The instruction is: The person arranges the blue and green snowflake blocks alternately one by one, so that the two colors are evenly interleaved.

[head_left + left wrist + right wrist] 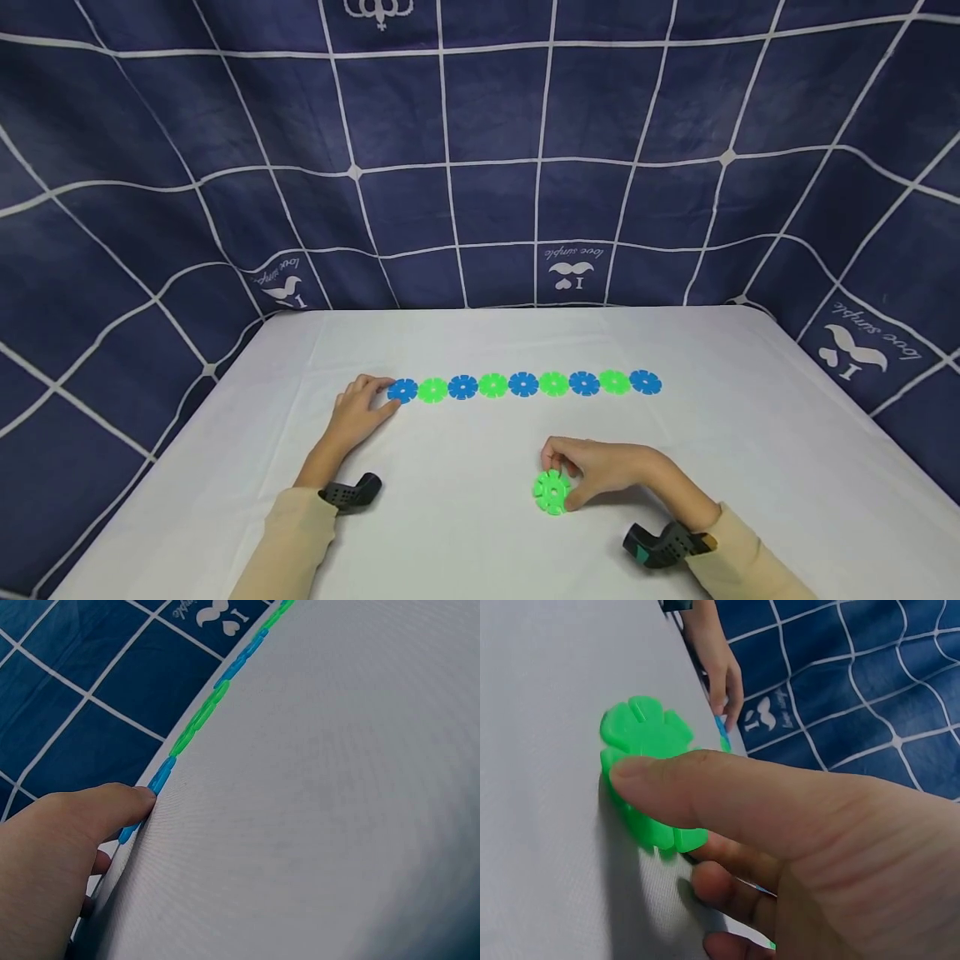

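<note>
A row of interlocking snowflake discs, blue and green by turns, lies across the white table. At its left end my left hand (362, 412) pinches the blue disc (402, 391) between thumb and index finger. The left wrist view shows the thumb on that disc's near edge (161, 777); the other fingers are partly hidden. Closer to me, my right hand (603, 468) holds a loose green disc (552, 492) apart from the row. In the right wrist view the thumb lies across the face of this green disc (649, 735), tilted above the cloth.
A white cloth (450, 517) covers the table. Behind and at both sides hangs a dark blue curtain (495, 208) with white grid lines. The row ends at the right with a blue disc (646, 382). Each wrist wears a black camera.
</note>
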Demonstrator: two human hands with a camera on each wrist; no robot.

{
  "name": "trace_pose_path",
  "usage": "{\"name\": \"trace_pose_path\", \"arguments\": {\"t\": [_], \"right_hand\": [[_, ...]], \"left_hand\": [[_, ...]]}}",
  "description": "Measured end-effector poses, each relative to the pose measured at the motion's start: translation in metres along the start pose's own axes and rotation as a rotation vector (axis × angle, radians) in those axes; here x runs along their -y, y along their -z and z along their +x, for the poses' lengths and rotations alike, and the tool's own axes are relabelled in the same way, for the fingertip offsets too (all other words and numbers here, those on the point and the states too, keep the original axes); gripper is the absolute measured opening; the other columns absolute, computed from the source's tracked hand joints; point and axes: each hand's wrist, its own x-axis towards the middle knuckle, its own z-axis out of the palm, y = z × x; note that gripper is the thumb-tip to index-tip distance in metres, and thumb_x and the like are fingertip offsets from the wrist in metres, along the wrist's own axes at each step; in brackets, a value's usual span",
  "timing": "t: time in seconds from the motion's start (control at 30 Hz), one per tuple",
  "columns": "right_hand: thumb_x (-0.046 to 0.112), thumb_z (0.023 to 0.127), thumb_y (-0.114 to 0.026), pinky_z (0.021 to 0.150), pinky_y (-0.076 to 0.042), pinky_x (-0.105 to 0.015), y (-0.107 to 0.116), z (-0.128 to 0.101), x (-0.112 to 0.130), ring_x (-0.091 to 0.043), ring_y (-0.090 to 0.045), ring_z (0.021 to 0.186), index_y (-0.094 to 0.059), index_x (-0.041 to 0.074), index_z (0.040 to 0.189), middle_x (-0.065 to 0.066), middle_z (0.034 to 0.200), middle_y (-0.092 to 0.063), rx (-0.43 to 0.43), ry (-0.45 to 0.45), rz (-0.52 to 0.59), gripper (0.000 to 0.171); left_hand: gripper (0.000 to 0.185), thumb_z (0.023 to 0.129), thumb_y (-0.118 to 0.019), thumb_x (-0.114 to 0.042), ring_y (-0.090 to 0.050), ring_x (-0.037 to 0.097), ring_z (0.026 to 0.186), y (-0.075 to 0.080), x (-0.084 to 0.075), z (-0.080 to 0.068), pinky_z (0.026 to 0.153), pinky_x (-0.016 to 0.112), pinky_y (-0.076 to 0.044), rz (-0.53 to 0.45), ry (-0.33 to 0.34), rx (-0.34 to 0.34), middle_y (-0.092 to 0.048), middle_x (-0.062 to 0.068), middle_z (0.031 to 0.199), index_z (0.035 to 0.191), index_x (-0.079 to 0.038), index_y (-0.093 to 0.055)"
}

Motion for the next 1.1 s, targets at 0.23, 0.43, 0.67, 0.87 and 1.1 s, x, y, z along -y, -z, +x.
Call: {"name": "trace_pose_path", "arguments": {"t": [0.23,0.43,0.67,0.87,1.1], "right_hand": [[0.006,0.075,-0.064,0.064,-0.032,-0.015,0.005,0.002,-0.001,0.000,-0.037,0.066,-0.042,0.015,0.098,0.010,0.068,-0.038,0.051,0.069,0.086,0.033],[0.005,0.077,-0.060,0.064,-0.034,-0.017,0.015,-0.004,-0.006,-0.002,-0.037,0.066,-0.045,0.009,0.101,0.007,0.070,-0.039,0.042,0.082,0.193,0.029],[0.005,0.080,-0.057,0.067,-0.037,-0.020,0.033,-0.015,-0.012,-0.004,-0.043,0.071,-0.045,0.006,0.105,0.003,0.077,-0.048,-0.027,0.086,0.233,0.028],[0.008,0.083,-0.053,0.064,-0.036,-0.025,0.048,-0.024,-0.023,-0.007,-0.042,0.070,-0.048,0.010,0.110,0.002,0.075,-0.042,-0.144,0.043,0.185,0.027],[0.007,0.089,-0.046,0.068,-0.043,-0.030,0.063,-0.035,-0.042,-0.009,-0.048,0.077,-0.049,0.003,0.117,-0.005,0.089,-0.049,-0.315,0.017,0.219,0.029]], "left_hand": [[0.048,0.084,-0.059,-0.035,-0.043,0.032,0.112,0.002,-0.001,0.000,0.091,0.047,-0.028,0.002,-0.003,-0.003,-0.049,0.015,0.119,0.123,-0.008,-0.054],[0.048,0.084,-0.059,-0.035,-0.043,0.031,0.113,0.003,-0.001,0.000,0.091,0.047,-0.028,0.003,0.008,0.005,-0.049,0.015,0.119,0.123,-0.008,-0.054],[0.048,0.084,-0.058,-0.036,-0.043,0.030,0.112,0.003,-0.001,0.002,0.089,0.046,-0.028,0.010,0.001,0.007,-0.049,0.014,0.118,0.124,-0.009,-0.053],[0.048,0.084,-0.059,-0.036,-0.043,0.031,0.112,0.003,0.000,0.001,0.090,0.047,-0.028,0.013,0.005,0.006,-0.049,0.014,0.119,0.124,-0.009,-0.053],[0.048,0.084,-0.058,-0.037,-0.043,0.030,0.111,0.002,0.000,0.002,0.088,0.045,-0.029,0.009,-0.002,0.006,-0.049,0.014,0.118,0.124,-0.010,-0.053]]}}
